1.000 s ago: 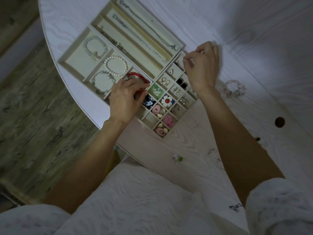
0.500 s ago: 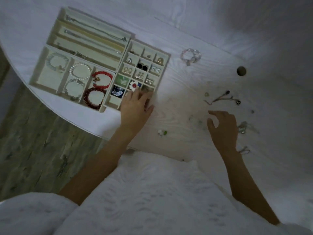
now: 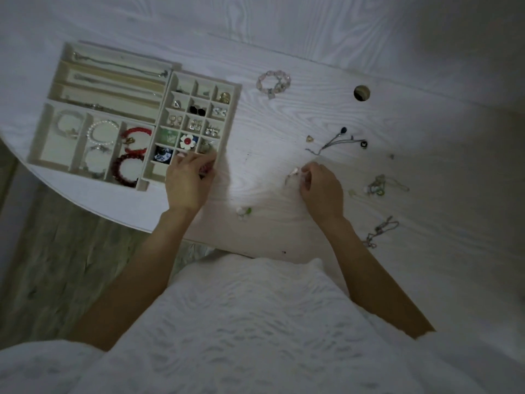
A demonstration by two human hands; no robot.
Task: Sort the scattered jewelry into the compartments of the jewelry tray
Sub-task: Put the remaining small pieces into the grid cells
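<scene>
Right hand (image 3: 321,189), open and hovering half second ago, now lowered onto white woodgrain table (image 3: 255,177), fingers curled, pinching small pale jewelry piece (image 3: 294,174) right of tray. Left hand (image 3: 187,183) unchanged: relaxed fingers resting on near right corner of cream compartmented jewelry tray (image 3: 56,132), far left. Loose pale pink bead bracelet (image 3: 273,83) lies farther back, well apart from both hands.

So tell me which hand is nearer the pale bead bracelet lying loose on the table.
Right. The right hand is below the bracelet, slightly right; the left hand sits farther down-left on the tray.
</scene>
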